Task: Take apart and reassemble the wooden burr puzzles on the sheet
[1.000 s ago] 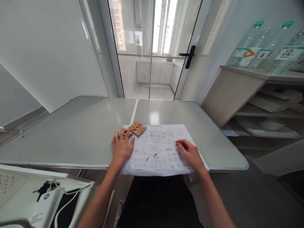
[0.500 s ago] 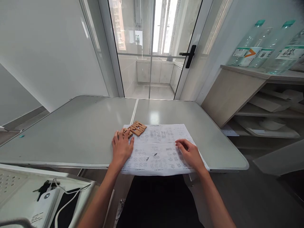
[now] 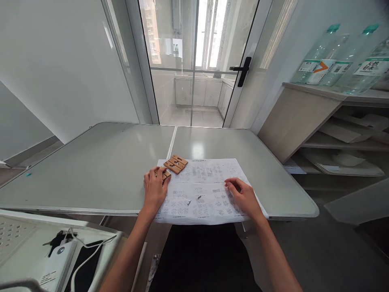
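My left hand (image 3: 154, 188) curls over several notched wooden puzzle pieces (image 3: 165, 175) at the left edge of a printed sheet (image 3: 209, 188). Its fingers and thumb close around them, so they are partly hidden. Touching or just beyond them, more wooden puzzle pieces (image 3: 176, 164) lie side by side, with holes and slots cut in them. On the right part of the sheet rests my right hand (image 3: 243, 194), its fingers curled in toward the thumb and nothing visible in them. Small diagrams and lines of print cover the paper, which hangs slightly over the table's front edge.
The grey table (image 3: 91, 174) has a seam across it. At lower left, a white tray (image 3: 18, 243) holds keys (image 3: 56, 242), a white device (image 3: 59, 263) and a cable (image 3: 80, 265). A shelf (image 3: 313, 117) with plastic bottles (image 3: 322, 56) stands right; a glass door (image 3: 173, 89) is ahead.
My left hand's fingers have drawn in and closed around the nearer wooden pieces, shifting slightly toward me. My right hand and the farther pieces stay about where they were.
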The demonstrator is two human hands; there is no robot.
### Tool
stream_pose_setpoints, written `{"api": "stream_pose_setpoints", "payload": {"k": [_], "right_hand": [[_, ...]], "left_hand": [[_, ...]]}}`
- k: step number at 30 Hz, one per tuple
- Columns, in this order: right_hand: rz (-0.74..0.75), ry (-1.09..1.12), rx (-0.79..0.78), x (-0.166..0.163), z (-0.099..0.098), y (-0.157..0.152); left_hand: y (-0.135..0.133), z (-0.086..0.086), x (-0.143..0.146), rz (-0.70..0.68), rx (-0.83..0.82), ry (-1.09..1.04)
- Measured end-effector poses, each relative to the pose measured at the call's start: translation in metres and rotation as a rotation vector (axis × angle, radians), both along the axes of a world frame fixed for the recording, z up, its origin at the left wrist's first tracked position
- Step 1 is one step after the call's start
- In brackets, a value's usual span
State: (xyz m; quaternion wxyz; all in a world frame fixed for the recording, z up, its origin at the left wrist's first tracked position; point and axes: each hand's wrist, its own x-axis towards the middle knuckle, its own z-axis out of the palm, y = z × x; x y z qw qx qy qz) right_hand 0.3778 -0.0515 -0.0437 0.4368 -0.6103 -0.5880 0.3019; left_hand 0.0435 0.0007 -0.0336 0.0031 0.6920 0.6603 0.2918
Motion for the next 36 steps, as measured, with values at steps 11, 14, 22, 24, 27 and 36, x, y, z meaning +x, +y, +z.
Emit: {"api": "stream_pose_setpoints", "payload": {"k": [11, 14, 22, 24, 27, 36], "right_hand": [[-0.006, -0.010, -0.013, 0.000, 0.001, 0.000], [-0.006, -0.005, -0.008, 0.000, 0.000, 0.000], [-0.003, -0.017, -0.005, 0.000, 0.001, 0.000], [-0.001, -0.020, -0.004, 0.000, 0.001, 0.001], [0.004, -0.023, 0.006, 0.001, 0.000, 0.002], [0.010, -0.016, 0.014, 0.001, -0.001, 0.001]], "left_hand": [[-0.006, 0.006, 0.000, 0.003, 0.022, -0.010], [-0.013, 0.012, 0.005, 0.009, 0.069, -0.025], [-0.042, 0.023, 0.060, -0.257, 0.111, -0.170], [-0.046, 0.021, 0.076, -0.353, 0.084, -0.213], [-0.048, 0.016, 0.093, -0.458, 0.041, -0.219], [-0.046, 0.002, 0.104, -0.587, -0.094, -0.192]]}}
